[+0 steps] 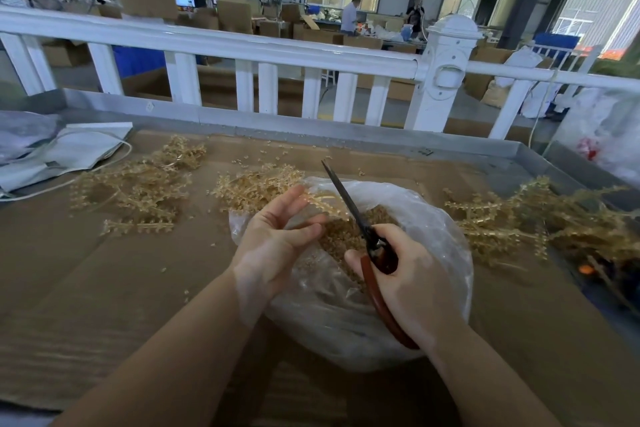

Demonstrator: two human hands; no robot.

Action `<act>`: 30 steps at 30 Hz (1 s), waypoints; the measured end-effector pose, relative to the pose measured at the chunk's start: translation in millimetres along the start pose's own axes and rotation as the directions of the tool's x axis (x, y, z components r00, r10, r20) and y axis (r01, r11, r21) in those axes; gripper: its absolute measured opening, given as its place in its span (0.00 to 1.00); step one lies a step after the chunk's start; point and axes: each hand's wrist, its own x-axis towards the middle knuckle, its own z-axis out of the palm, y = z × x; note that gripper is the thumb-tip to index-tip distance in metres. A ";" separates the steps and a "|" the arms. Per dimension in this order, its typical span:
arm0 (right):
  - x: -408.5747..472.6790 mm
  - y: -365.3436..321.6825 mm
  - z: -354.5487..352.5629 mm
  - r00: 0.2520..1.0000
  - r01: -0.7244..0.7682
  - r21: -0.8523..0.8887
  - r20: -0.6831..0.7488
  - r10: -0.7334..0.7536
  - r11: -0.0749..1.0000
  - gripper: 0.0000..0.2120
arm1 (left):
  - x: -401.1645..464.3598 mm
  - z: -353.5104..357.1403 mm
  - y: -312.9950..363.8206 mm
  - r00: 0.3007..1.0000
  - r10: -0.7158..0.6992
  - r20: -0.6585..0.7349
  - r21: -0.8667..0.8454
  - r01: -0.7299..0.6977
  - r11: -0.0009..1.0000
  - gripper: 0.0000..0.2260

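My right hand point(412, 281) grips red-handled scissors point(349, 208) with dark blades pointing up and away over a clear plastic bag point(443, 239). The bag holds many small golden cut pieces point(346, 236). My left hand point(273, 236) hovers over the bag's left side, palm up, fingers loosely bent, with a golden plastic sprig point(322, 201) lying across its fingertips. The blades sit just right of that sprig.
Golden sprig piles lie on the cardboard-covered table point(104, 288): one at left point(138, 191), one behind the bag point(256, 184), a big one at right point(540, 218). A white folded item with a cord point(69, 152) lies far left. A white railing point(242, 55) runs behind.
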 end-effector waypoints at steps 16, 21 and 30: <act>-8.8 -2.0 -1.4 0.995 0.003 -0.070 0.096 0.003 0.998 0.09 | 1.1 2.2 -5.3 0.992 0.026 -0.121 0.024 -0.023 0.999 0.21; -7.5 -2.6 -0.7 0.986 -0.013 -0.032 0.165 0.019 0.999 0.10 | 5.8 1.1 -5.7 0.991 0.002 -0.136 -0.122 -0.018 0.992 0.20; -5.6 -4.8 0.4 0.968 -0.014 -0.075 0.247 0.032 0.997 0.14 | 10.5 -0.5 -1.7 0.985 -0.067 -0.157 -0.290 0.019 0.957 0.16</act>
